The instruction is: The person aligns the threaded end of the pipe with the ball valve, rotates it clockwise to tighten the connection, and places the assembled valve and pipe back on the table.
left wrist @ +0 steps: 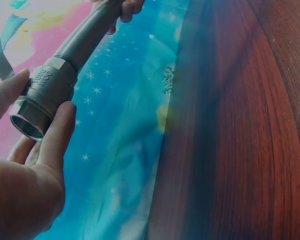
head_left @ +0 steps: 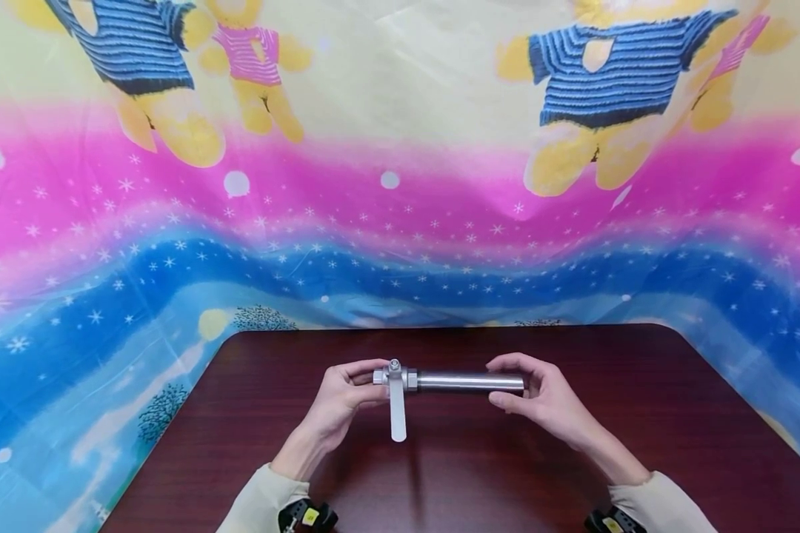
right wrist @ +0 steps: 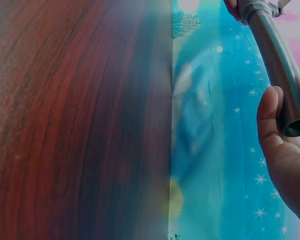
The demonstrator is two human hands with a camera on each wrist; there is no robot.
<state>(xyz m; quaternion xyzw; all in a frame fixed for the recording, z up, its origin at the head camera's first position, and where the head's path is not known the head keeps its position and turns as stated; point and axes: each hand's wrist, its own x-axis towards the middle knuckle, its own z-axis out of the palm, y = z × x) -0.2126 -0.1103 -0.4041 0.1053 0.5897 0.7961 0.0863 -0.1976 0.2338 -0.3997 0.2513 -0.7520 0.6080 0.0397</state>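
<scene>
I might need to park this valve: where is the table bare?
Bare tabletop lies outside the left hand and right hand, between the sleeves, and from pipe to curtain. Crowded: the centre, where both hands surround valve and pipe.

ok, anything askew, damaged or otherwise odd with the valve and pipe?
Nothing stands out. The pipe lines up straight with the valve, and no dents or spills show. The lever sits crosswise to the pipe, probably just its normal closed position. Fine thread damage would be too small to tell.
</scene>
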